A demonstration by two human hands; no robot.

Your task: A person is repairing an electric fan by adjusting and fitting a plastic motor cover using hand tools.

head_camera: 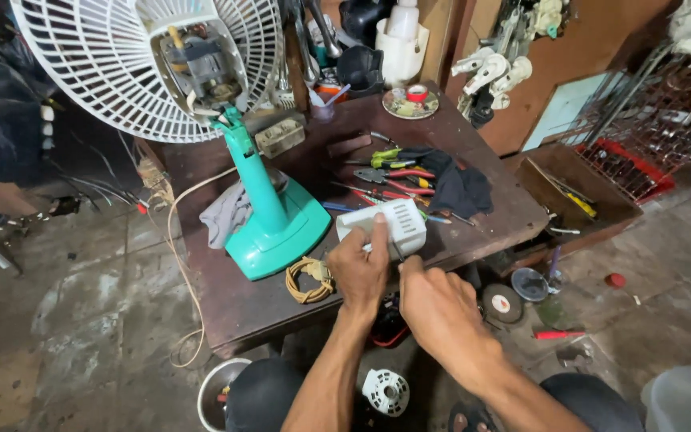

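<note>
Steadying the white vented motor cover at the table edge, my left hand fingers clasp it while my right hand curls at its rim; next I'd judge careful prying.

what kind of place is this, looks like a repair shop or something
Most likely a small appliance repair workshop: a teal stand fan with its motor exposed stands on a worn wooden table, pliers and screwdrivers lie scattered there, and the left hand holds a white motor cover.
</note>
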